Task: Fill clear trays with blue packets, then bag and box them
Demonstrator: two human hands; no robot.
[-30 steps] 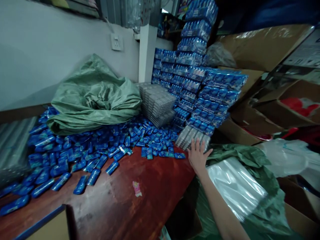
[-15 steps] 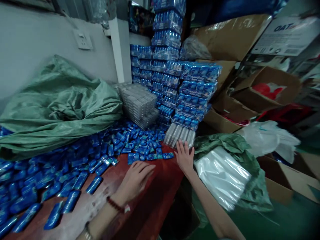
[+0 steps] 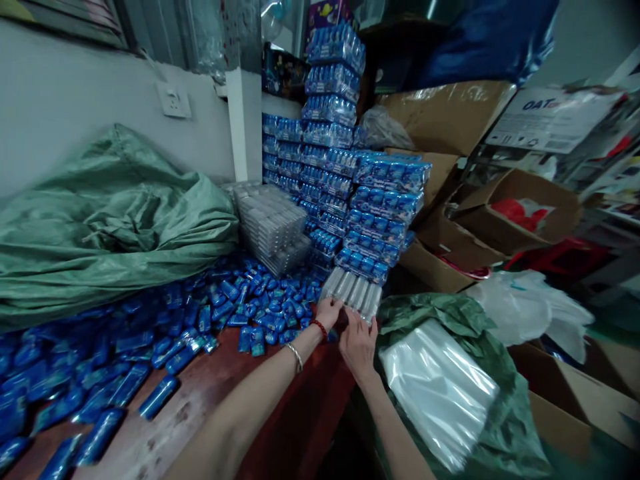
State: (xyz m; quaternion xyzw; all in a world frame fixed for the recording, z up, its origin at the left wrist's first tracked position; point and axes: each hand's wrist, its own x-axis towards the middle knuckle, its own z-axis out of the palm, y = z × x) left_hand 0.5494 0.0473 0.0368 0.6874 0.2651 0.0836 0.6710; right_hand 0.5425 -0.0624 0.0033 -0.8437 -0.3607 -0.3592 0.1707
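Note:
Clear ribbed plastic trays [image 3: 353, 288] lie stacked at the far right end of the red tabletop, against the wrapped blue packs. At the near edge of this stack, my left hand [image 3: 329, 315] has its fingers pinched on a tray. Close beside it, my right hand [image 3: 359, 341] rests its outstretched, slightly spread fingers on the same front edge. Left of my hands, many small blue packets [image 3: 273, 307] are heaped on the table. My left forearm covers some of the packets in front.
Shrink-wrapped blue packs [image 3: 373, 220] are piled high behind the trays. More clear trays [image 3: 273, 223] stand left of them. A green sack [image 3: 115, 227] lies over the heap. Clear plastic bags [image 3: 440, 393] sit on green sacking at right, near open cardboard boxes [image 3: 520, 207].
My left hand has reached forward and right from above the table to the tray edge. My right hand has stayed at the trays, its fingers drawn back to the near edge. The view has tilted up.

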